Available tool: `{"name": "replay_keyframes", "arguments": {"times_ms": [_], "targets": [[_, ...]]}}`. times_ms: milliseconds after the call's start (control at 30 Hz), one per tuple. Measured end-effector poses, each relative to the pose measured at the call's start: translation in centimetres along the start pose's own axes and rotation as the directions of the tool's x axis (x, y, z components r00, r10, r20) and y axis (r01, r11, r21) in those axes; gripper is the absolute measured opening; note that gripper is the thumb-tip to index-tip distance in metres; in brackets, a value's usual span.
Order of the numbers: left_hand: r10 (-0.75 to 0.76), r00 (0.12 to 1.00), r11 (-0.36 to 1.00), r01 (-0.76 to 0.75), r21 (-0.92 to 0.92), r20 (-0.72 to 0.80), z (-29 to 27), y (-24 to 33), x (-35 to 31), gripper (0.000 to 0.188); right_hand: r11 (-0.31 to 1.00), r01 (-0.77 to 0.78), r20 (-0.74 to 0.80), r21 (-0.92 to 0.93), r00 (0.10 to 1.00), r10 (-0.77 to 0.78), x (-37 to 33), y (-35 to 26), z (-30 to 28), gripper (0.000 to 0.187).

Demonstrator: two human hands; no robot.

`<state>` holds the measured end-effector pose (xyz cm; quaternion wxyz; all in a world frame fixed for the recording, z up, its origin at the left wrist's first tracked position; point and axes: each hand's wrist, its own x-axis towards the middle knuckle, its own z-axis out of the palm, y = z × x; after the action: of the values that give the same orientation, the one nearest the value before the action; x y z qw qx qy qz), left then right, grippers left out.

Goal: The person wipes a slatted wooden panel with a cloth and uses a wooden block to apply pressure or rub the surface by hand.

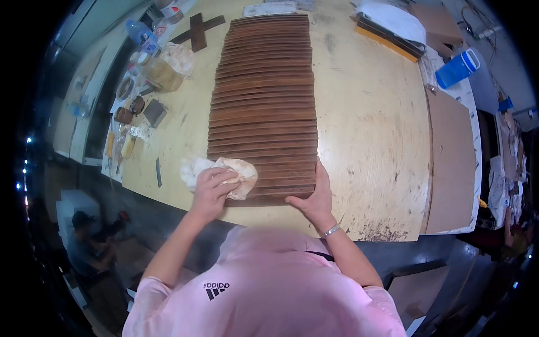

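Observation:
A long dark-brown wooden panel with many crosswise slats (264, 106) lies on the pale worktable (370, 135), its near end close to me. At its near left corner my left hand (212, 191) is closed on a crumpled white cloth (240, 173) with brownish stains, which rests on the slats and hangs past the left edge. My right hand (315, 199) grips the near right corner of the panel, thumb along the near edge and fingers along the right side. The undersides of both hands' fingers are partly hidden.
Left on the table are a jar of yellowish liquid (164, 74), a plastic bottle (141, 36), a grey block (154, 113) and a thin blade-like strip (158, 172). Crossed wood strips (197, 32) lie far left. A blue bottle (457, 68) stands right. Another person (87, 241) sits lower left.

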<state>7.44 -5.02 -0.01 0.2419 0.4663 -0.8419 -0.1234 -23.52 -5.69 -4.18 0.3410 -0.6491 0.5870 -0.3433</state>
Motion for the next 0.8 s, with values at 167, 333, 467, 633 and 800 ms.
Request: {"name": "replay_keyframes", "arguments": {"times_ms": [167, 333, 467, 633, 800], "targets": [[0.003, 0.999, 0.993, -0.009, -0.118, -0.05, 5.6, 8.3, 6.8, 0.032, 1.0, -0.005, 0.064, -0.015, 0.998, 0.006, 0.0, 1.2, 0.6, 0.13], [0.024, 0.998, 1.0, -0.023, 0.017, -0.054, 3.6, 5.4, 4.0, 0.028, 1.0, 0.007, 0.027, -0.02, 1.0, -0.006, 0.0, 0.1, -0.3, 0.132], [-0.067, 0.989, 0.973, 0.094, 0.213, -0.131, 1.1, 2.3, -0.8, 0.028, 1.0, -0.002, 0.025, -0.01, 1.0, 0.002, 0.2, -0.4, -0.5, 0.126], [0.023, 0.995, 0.999, -0.027, -0.044, -0.093, 7.1, 9.3, 7.1, 0.029, 0.997, -0.045, 0.046, 0.056, 0.998, 0.043, 0.1, 0.5, 0.2, 0.129], [0.024, 0.998, 0.999, -0.022, 0.041, -0.062, 2.2, 2.9, 2.1, 0.03, 0.999, -0.014, 0.028, -0.036, 0.999, 0.015, 0.0, -0.1, -0.6, 0.131]]}}
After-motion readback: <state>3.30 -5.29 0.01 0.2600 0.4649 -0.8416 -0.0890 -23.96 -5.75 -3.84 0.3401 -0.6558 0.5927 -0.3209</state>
